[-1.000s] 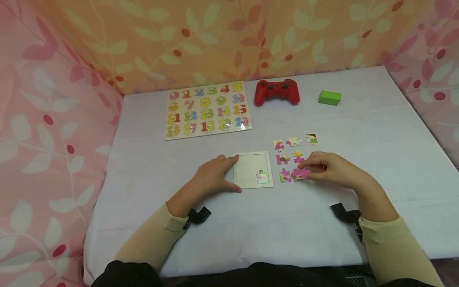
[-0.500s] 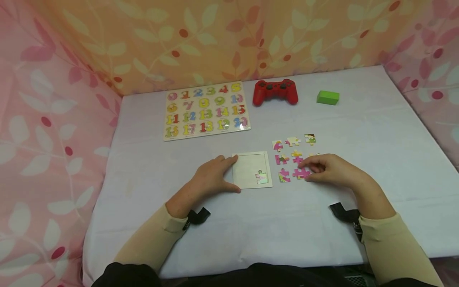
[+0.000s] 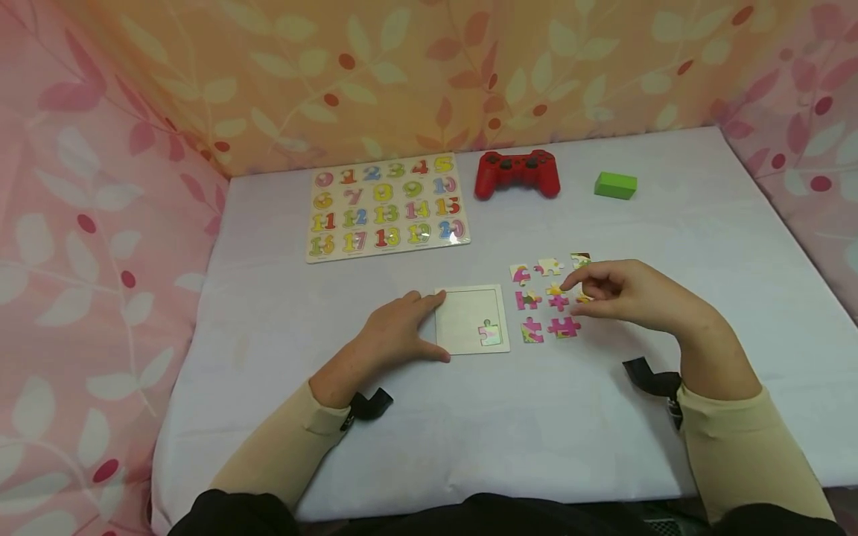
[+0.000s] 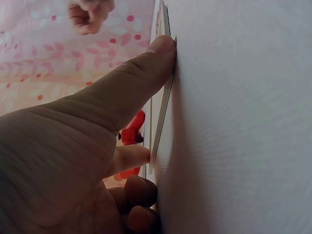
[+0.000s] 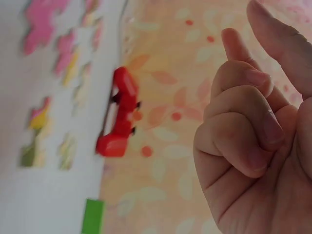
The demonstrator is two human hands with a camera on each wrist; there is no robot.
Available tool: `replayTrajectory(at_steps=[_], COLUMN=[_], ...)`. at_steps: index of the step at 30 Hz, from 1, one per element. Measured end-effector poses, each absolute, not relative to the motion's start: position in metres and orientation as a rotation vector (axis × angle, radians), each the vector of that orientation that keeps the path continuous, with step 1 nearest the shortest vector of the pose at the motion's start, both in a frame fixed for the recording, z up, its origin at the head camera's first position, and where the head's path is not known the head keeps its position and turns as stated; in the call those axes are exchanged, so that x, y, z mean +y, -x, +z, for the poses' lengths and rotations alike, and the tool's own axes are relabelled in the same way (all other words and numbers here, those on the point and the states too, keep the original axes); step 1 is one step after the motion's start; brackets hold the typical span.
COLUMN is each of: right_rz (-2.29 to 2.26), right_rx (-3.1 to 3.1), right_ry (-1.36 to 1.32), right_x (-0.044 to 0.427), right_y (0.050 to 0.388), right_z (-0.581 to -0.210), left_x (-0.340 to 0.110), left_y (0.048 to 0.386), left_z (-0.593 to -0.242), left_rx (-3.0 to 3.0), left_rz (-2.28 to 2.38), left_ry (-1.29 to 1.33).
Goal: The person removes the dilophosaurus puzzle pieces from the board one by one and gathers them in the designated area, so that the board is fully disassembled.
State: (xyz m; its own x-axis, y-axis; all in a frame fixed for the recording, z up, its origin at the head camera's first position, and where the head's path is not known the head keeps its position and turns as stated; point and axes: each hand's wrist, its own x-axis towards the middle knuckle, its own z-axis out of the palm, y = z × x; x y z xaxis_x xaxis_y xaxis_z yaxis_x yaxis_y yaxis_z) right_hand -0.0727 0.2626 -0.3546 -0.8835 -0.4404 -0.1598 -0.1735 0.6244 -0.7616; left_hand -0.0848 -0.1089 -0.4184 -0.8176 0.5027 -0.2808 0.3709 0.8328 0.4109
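My left hand (image 3: 395,327) holds the left side of a square wooden puzzle board (image 3: 465,316), thumb at the near corner and index finger at the far one. In the left wrist view the thumb (image 4: 146,66) lies against the board's edge (image 4: 161,105). One puzzle piece (image 3: 490,334) lies inside the board's lower right corner. My right hand (image 3: 633,298) hovers over the right side of the loose pieces, thumb and index finger apart with nothing between them. Its other fingers (image 5: 239,122) are curled. A pink piece (image 3: 564,327) lies just below it; the hand partly hides others.
Several loose pieces (image 3: 528,299) lie in rough rows right of the board. Farther back are a number puzzle (image 3: 389,208), a red game controller (image 3: 517,175) and a green block (image 3: 615,185). Patterned curtains (image 3: 429,82) rise behind the white table (image 3: 670,223).
My right hand has let go of the pink piece at the lower right, lifted, and moved farther back over the pieces. The left hand stays on the board.
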Motion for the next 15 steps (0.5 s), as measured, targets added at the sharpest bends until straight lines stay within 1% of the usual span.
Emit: replayTrajectory(at_steps=[5,9,12,15], right_rz=[-1.177,-1.194,-1.210,-1.207], right_rx=[2.561,2.557,2.514,2.468], right_ry=[0.652,0.682,0.699,0.704], right_x=[0.242,0.221,0.206,0.192], right_y=[0.074,0.073,0.073,0.077], right_z=[-0.332,-0.320,-0.323,-0.334], left_x=[-0.108,-0.108,-0.108,-0.109], left_y=[0.085,0.085,0.084,0.085], left_z=[-0.417,-0.416,-0.416,-0.415], left_rx=[2.634,2.635,2.633,2.629], left_rz=[0.486,0.490,0.493,0.491], left_ry=[-0.651,-0.651,-0.653,-0.647])
